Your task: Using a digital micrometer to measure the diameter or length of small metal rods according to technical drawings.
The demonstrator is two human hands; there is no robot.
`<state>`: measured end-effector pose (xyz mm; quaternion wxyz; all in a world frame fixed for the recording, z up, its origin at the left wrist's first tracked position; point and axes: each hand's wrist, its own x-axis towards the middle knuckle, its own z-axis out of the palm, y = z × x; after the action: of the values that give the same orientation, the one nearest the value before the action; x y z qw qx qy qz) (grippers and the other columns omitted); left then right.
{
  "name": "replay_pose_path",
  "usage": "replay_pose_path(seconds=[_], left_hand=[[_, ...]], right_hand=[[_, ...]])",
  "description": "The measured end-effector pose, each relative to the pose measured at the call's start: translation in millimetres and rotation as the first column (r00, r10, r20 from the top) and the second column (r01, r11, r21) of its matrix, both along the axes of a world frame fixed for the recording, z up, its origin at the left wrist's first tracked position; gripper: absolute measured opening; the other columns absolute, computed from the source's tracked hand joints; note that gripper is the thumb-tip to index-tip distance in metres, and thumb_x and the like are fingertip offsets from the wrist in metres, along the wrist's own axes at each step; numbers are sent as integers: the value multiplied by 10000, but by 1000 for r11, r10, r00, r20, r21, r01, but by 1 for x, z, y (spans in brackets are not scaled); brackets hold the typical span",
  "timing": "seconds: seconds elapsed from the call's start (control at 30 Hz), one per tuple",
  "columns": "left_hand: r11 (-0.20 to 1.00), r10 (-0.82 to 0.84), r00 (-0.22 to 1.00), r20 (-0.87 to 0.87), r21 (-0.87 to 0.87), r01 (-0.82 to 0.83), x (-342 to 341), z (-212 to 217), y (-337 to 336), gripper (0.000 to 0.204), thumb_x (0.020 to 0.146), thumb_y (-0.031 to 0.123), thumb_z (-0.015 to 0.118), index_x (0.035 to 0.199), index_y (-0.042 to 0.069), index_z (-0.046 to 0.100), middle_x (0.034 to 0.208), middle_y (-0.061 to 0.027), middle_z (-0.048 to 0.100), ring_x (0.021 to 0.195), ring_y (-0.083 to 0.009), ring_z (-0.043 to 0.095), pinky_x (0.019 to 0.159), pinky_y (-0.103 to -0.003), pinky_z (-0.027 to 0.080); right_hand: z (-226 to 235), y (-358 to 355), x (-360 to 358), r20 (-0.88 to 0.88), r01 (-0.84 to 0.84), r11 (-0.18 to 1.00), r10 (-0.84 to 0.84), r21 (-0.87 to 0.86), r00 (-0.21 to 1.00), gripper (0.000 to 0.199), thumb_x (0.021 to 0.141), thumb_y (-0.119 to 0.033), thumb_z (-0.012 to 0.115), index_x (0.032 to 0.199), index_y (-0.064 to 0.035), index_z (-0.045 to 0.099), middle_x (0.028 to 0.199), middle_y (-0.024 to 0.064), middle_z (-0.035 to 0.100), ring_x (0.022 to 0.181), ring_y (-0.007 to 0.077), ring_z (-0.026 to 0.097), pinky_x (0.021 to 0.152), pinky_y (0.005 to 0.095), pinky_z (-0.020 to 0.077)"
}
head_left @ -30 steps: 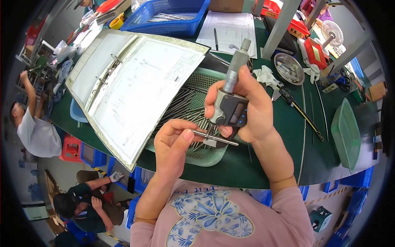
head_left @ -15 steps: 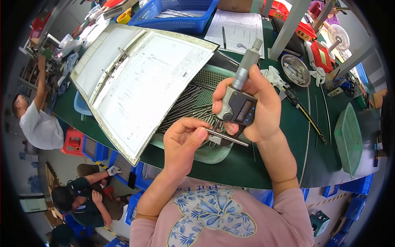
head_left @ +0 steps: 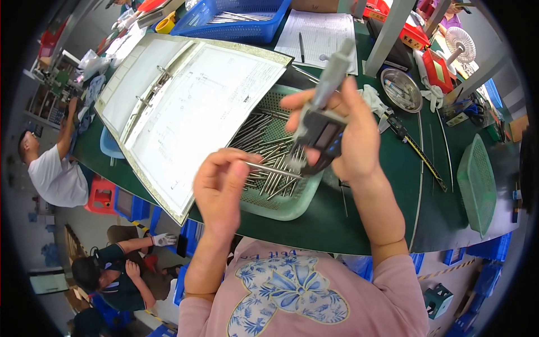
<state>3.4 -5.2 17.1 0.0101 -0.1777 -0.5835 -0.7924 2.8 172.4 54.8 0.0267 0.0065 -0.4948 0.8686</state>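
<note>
Between the thumb and fingers of my left hand (head_left: pixel 220 194) is a thin metal rod (head_left: pixel 275 169), pointing right. My right hand (head_left: pixel 355 132) grips a digital micrometer (head_left: pixel 321 129), slightly blurred, its grey thimble end up and its frame low near the rod's far tip. Whether the rod touches the micrometer I cannot tell. Beneath both hands a green plastic basket (head_left: pixel 292 212) holds many loose metal rods (head_left: pixel 275 149). An open ring binder (head_left: pixel 185 106) with drawing sheets lies over the basket's left part and hides some of it.
A blue basket (head_left: pixel 224 35) with rods and a written sheet (head_left: pixel 337 33) with a pen (head_left: pixel 301 48) lie at the back. Right are a caliper (head_left: pixel 418 149), a metal bowl (head_left: pixel 401 90) and another green basket (head_left: pixel 476 188). Two people (head_left: pixel 53 168) are at the left.
My left hand has drawn the rod leftward, out from the micrometer's frame. My right hand has tilted the micrometer and shifted slightly left.
</note>
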Motion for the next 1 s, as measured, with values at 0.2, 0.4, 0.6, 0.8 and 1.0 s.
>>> replay_pose_path(seconds=[0.2,0.4,0.6,0.8,1.0], left_hand=[[542,-300,871,-389,-821,-179,-11,22,0,55,669,-15,581,709,0,547,695,-98,562,621,-225,558,565,-320,444],[112,-423,868,-261,-965,-236,-47,-17,35,106,717,112,543,725,17,588,719,-140,548,687,-310,552,606,-403,437],[-104,-456,867,-201,-955,-276,-71,-31,56,87,662,110,596,687,31,568,769,-137,536,754,-314,541,644,-407,442],[42,-476,845,-244,-966,-255,-69,-23,50,69,673,86,596,713,36,571,740,-114,540,716,-291,547,640,-365,446],[836,-283,916,283,-396,381,-34,26,24,141,795,119,579,843,-12,557,763,-50,577,672,-113,573,591,-225,460]], right_hand=[[13,28,2,-130,231,969,-219,87,967,613,897,-435,186,898,51,559,670,96,564,412,85,448,385,184,375],[19,25,6,-200,249,962,-224,112,954,605,888,-430,196,907,53,560,670,94,565,417,88,452,394,190,378],[19,27,11,-218,225,968,-198,108,956,597,885,-436,206,905,44,561,672,96,566,420,84,452,391,186,377],[17,29,8,-230,218,971,-191,98,954,593,885,-436,206,886,38,562,675,98,570,431,86,465,389,180,377],[19,30,9,-139,126,992,-126,-7,982,610,882,-441,211,882,61,558,655,118,574,391,107,460,367,196,382]])
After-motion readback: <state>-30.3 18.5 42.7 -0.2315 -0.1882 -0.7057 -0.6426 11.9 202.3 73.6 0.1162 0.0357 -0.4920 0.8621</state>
